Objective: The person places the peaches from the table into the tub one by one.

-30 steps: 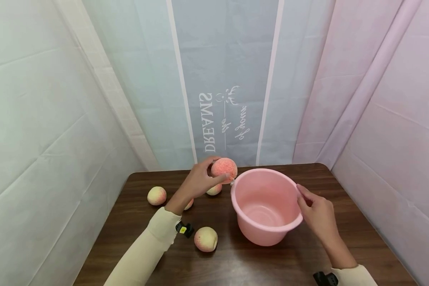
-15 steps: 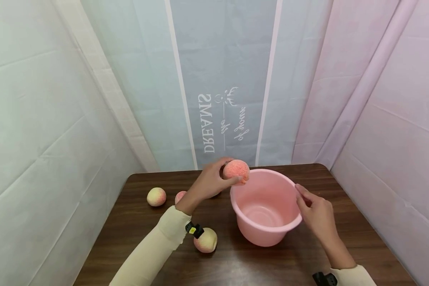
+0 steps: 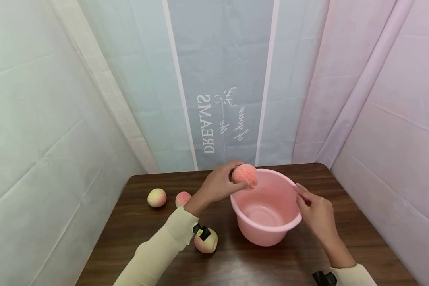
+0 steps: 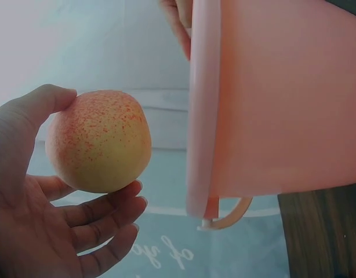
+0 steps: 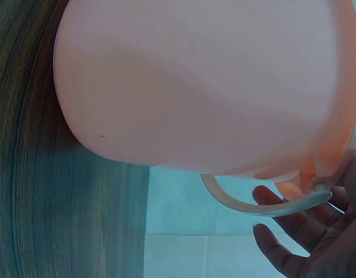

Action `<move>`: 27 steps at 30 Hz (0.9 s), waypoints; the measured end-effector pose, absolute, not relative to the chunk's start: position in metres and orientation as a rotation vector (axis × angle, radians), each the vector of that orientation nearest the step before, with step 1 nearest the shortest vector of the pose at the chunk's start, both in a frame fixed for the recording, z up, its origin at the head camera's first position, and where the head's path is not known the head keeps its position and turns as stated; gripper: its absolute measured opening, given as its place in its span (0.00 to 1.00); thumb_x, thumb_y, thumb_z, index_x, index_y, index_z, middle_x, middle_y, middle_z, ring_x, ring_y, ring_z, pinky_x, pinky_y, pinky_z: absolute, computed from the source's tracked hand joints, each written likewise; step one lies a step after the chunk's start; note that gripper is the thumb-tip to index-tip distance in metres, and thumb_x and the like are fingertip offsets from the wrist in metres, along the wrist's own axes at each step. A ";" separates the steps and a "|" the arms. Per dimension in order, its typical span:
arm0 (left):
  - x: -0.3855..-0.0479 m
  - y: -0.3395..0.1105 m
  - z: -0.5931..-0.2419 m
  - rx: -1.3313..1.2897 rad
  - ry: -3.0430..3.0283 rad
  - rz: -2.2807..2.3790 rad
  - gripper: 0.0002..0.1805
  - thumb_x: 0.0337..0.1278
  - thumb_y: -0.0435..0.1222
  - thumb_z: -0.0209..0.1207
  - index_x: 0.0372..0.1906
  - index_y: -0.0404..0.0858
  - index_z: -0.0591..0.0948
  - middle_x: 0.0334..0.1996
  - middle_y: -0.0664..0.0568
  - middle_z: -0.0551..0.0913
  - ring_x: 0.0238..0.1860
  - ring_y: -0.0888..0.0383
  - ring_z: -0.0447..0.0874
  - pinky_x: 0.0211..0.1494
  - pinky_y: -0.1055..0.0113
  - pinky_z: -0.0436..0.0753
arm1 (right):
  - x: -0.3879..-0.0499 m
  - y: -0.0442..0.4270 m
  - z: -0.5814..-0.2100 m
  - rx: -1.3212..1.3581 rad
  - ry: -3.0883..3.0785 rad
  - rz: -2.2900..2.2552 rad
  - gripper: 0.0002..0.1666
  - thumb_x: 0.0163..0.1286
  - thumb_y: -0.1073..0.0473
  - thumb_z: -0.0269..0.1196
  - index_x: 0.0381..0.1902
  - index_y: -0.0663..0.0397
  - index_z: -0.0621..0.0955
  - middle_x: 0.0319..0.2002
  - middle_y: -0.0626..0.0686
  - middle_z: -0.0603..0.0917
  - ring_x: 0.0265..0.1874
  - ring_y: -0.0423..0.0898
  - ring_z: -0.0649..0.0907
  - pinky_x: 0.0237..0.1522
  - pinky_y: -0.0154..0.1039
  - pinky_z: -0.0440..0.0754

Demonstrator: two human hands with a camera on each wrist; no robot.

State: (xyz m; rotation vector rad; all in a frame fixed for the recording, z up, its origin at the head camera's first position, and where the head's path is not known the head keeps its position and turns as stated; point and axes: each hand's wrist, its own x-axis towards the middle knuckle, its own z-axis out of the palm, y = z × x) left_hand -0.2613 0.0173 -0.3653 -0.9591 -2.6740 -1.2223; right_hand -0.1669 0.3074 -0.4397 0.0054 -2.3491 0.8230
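A pink and yellow peach [image 3: 245, 175] is pinched between the thumb and fingers of my left hand [image 3: 219, 183], held above the left rim of a pink bucket [image 3: 261, 234]. In the left wrist view the peach [image 4: 100, 142] stays apart from the bucket wall [image 4: 288, 104]. My right hand [image 3: 317, 212] grips the bucket's right rim between thumb and fingers. The right wrist view shows that hand [image 5: 323, 231] beside the bucket's curved handle [image 5: 253, 207]. Inside the bucket, the visible floor is bare.
On the brown wooden table [image 3: 128, 238] lie three more peaches: one at far left [image 3: 157, 198], one partly behind my left wrist [image 3: 183, 198], and one under the left sleeve's camera [image 3: 206, 242]. A printed cloth [image 3: 225, 59] hangs behind the table.
My left hand has carried the peach rightward, from left of the bucket to over its left rim. The right hand keeps its grip, and the bucket stays in place.
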 end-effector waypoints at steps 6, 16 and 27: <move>-0.260 0.026 -0.370 -0.994 -2.704 -1.140 0.35 0.53 0.63 0.67 0.65 0.56 0.76 0.51 0.67 0.82 0.46 0.67 0.80 0.44 0.66 0.83 | -0.167 0.306 -0.440 0.025 -2.334 0.828 0.15 0.66 0.68 0.68 0.51 0.62 0.87 0.52 0.58 0.87 0.40 0.59 0.88 0.26 0.24 0.65; -0.257 0.035 -0.373 -0.967 -2.749 -1.035 0.39 0.49 0.67 0.67 0.66 0.56 0.76 0.55 0.65 0.81 0.51 0.64 0.80 0.51 0.62 0.82 | -0.165 0.305 -0.440 0.019 -2.336 0.813 0.16 0.67 0.67 0.68 0.52 0.61 0.87 0.52 0.58 0.86 0.42 0.61 0.88 0.28 0.25 0.66; -0.255 0.040 -0.380 -1.031 -2.747 -1.004 0.32 0.57 0.58 0.66 0.65 0.51 0.78 0.50 0.59 0.83 0.50 0.58 0.81 0.48 0.63 0.80 | -0.163 0.304 -0.440 -0.009 -2.348 0.823 0.17 0.68 0.66 0.67 0.54 0.61 0.86 0.53 0.58 0.86 0.40 0.59 0.88 0.25 0.30 0.68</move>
